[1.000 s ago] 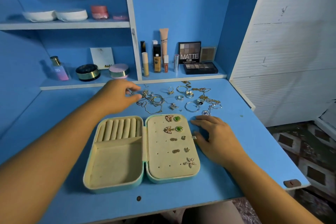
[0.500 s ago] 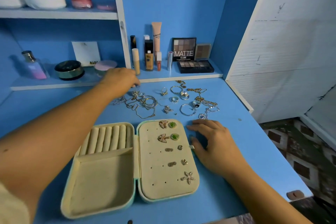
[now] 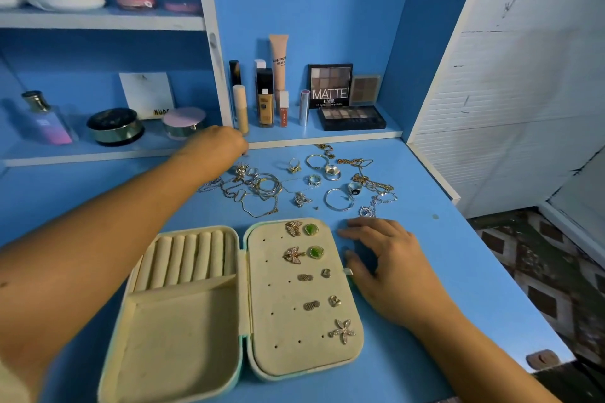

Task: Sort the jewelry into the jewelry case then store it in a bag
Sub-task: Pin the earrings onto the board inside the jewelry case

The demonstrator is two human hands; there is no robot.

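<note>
Gold chains (image 3: 244, 198) run behind left hand (image 3: 216, 147), fingers hidden, state unclear; right hand (image 3: 389, 268) rests, fingers (image 3: 363, 225) spread.

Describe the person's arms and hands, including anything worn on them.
Both forearms are bare as far as they show, with no sleeves over them. The left hand and right hand show no rings, bracelets, watch or gloves. A sliver of pale cream fabric shows at the lower left corner, perhaps clothing.

bare desk (image 3: 458, 271) right of case (image 3: 183, 321), jewelry (image 3: 339, 199) crowding behind
</note>
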